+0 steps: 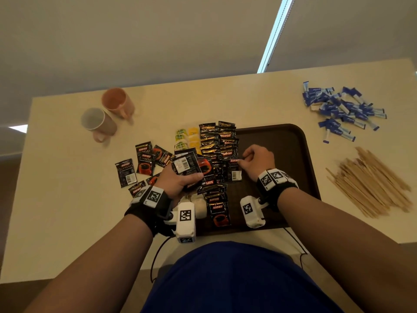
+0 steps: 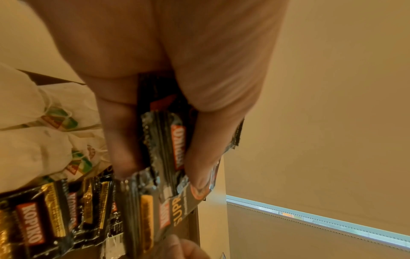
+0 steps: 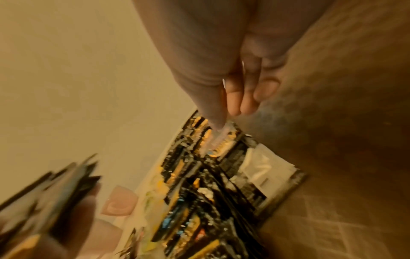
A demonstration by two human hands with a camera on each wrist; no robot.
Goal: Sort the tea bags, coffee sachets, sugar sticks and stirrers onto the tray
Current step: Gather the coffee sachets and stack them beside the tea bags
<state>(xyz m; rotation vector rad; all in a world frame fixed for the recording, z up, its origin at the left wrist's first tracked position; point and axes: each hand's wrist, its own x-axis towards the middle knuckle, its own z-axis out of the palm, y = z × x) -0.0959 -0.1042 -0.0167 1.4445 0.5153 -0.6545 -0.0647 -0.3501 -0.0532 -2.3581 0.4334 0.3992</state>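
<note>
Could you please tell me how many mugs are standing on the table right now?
2. The orange mug stands at the table's far left; the grey mug stands just in front of it, nearer the person. None seem hidden.

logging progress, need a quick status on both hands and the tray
Left hand grips a stack of black coffee sachets. Right hand pinches one sachet on the dark brown tray. Blue sugar sticks, wooden stirrers unsorted.

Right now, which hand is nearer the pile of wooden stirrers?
Right. The right hand is over the tray, the stirrers off its right edge; the left hand grips sachets further left.
</note>
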